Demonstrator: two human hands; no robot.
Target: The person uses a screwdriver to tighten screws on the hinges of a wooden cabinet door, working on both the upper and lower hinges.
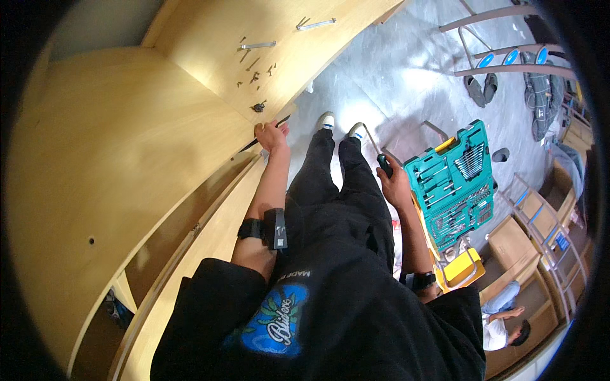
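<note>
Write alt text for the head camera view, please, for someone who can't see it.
Seen from above, a person in black grips a screwdriver in the right hand, the left hand at the edge of pale wooden furniture. Small metal parts lie on the wood; an open teal tool case sits to the right.

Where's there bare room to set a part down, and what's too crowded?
Bare: the floor between the white shoes and dark slippers; the wood panel between its corner seam and the loose small hardware. Crowded: around that hardware, and the green tool case, full of tools, beside the right hand and its screwdriver.
</note>
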